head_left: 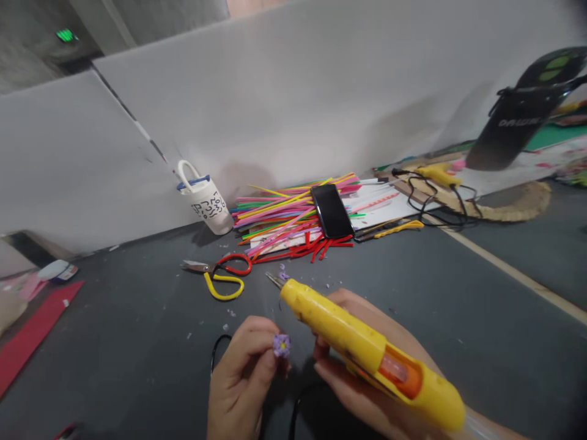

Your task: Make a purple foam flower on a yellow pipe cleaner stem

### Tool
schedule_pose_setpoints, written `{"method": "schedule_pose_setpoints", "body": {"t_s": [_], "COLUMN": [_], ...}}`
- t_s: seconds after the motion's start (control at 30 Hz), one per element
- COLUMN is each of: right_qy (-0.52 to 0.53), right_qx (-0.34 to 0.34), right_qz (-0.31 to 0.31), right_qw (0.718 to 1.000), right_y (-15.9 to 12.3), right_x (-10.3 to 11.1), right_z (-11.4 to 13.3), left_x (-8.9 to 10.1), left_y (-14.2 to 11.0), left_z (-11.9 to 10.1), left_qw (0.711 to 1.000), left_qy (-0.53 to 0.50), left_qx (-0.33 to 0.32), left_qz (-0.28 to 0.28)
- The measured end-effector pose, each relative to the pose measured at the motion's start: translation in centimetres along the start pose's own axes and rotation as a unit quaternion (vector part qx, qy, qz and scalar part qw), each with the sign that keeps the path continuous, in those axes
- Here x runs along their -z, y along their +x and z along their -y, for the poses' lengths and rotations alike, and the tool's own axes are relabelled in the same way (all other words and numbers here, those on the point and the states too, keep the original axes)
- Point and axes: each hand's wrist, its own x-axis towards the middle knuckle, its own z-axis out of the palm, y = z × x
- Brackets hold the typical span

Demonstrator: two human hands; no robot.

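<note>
Between the thumb and fingers of my left hand (245,373) is a small purple flower (281,346) with a yellow centre, facing up. My right hand (348,373) is wrapped around a yellow hot glue gun (353,333) with an orange inset and a clear glue stick coming out of its back end. The metal nozzle points up and left, above and apart from the flower. Just beyond the nozzle, small purple scraps (284,276) lie on the dark table (151,342). Scissors (215,275) with one red and one yellow handle lie open past my left hand.
Colourful pipe cleaners (275,214) lie at the back, a black phone (332,211) on them. Left of these stands a white cup (208,205). Another yellow glue gun (438,176) with a tangled cord and a black bottle (513,122) are at right. Red paper (36,336) lies at left.
</note>
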Motion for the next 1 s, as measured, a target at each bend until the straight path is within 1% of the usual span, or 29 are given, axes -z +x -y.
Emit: {"method": "schedule_pose_setpoints", "body": {"t_s": [0.1, 0.23, 0.37, 0.5, 0.63, 0.73, 0.8, 0.87, 1.0], "right_qy": [0.001, 0.007, -0.013, -0.018, -0.017, -0.016, -0.012, -0.01, -0.008], "right_qx": [0.026, 0.028, 0.009, 0.008, 0.003, 0.005, 0.005, -0.004, -0.023], "right_qz": [-0.001, 0.0, 0.012, 0.013, 0.007, 0.014, 0.016, 0.016, 0.017], "right_qw": [1.0, 1.0, 1.0, 1.0, 1.0, 1.0, 1.0, 1.0, 1.0], "right_y": [0.2, 0.1, -0.2, -0.1, 0.0, 0.0, 0.0, 0.1, 0.1], "right_x": [0.1, 0.1, -0.1, -0.2, -0.3, -0.2, -0.1, -0.1, -0.1], "right_z": [0.2, 0.1, -0.4, -0.5, -0.4, -0.5, -0.4, -0.3, -0.1], "left_x": [-0.3, -0.3, -0.5, -0.6, -0.5, -0.9, -1.3, -1.8, -2.3], "left_y": [-0.2, -0.1, 0.0, -0.1, -0.3, -0.5, -0.6, -0.7, -0.9], "left_z": [0.0, -0.4, -0.6, -0.6, -0.6, -0.8, -0.9, -1.0, -1.2], "left_qw": [1.0, 0.998, 0.998, 0.998, 0.995, 0.992, 0.992, 0.99, 0.984], "left_qy": [0.003, 0.037, 0.037, 0.04, 0.079, 0.103, 0.101, 0.102, 0.13], "left_qx": [0.0, -0.013, -0.003, -0.002, -0.036, -0.067, -0.069, -0.064, -0.08], "left_qz": [0.028, 0.047, 0.047, 0.043, 0.044, 0.005, -0.041, -0.074, -0.091]}}
